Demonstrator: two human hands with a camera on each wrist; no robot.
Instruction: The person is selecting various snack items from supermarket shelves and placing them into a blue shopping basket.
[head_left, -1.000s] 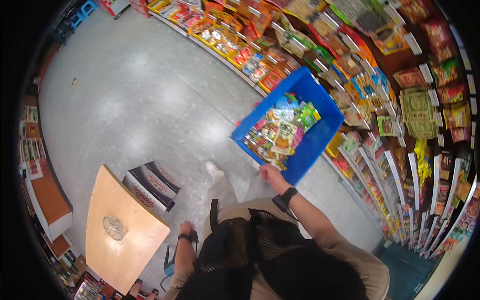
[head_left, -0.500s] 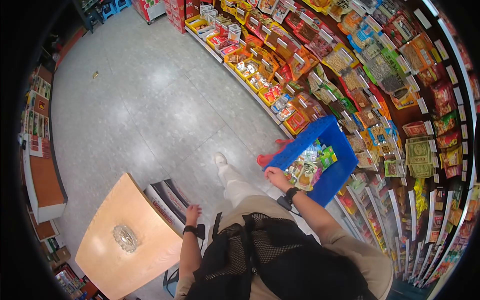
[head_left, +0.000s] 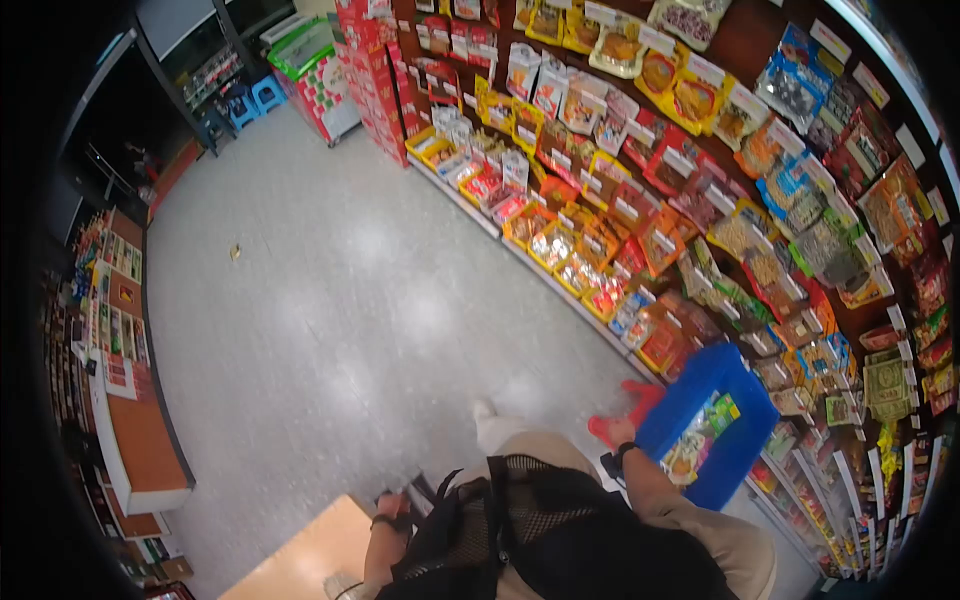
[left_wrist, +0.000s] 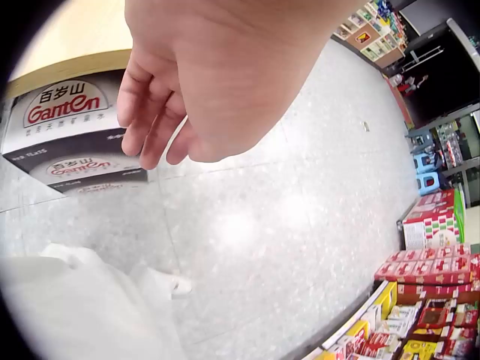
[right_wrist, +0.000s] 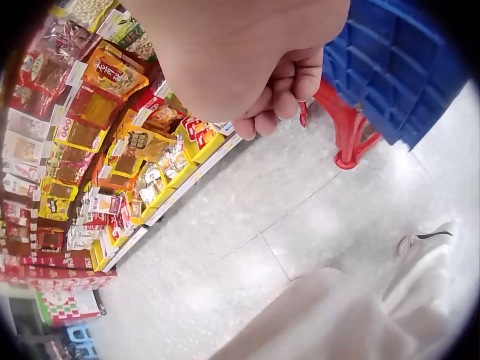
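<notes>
My left hand [head_left: 393,505] hangs low beside the corner of a light wooden table [head_left: 300,560]. In the left wrist view its fingers [left_wrist: 154,124] are relaxed and bare, overlapping stacked Ganten cartons [left_wrist: 71,105] on the floor. My right hand [head_left: 622,432] is at the near left side of a blue plastic crate [head_left: 745,385] with several snack packets [head_left: 690,445] inside. Seen from the right wrist, its fingers [right_wrist: 285,94] are loosely curled with nothing between them, close to the crate's ribbed wall [right_wrist: 397,67]. A red stool [right_wrist: 349,139] shows under the crate.
Shelves of bagged snacks [head_left: 640,190] run along the right side, with yellow bins [head_left: 540,250] at the bottom. On the left stands a brown-topped counter [head_left: 145,450]. Grey tiled floor [head_left: 330,260] stretches between them towards red cartons [head_left: 370,85], a freezer [head_left: 315,85] and blue stools [head_left: 265,95].
The view has tilted up and moved forward along the aisle. The crate and table now sit lower in the head view. My right hand stays beside the crate; my left hangs by the table.
</notes>
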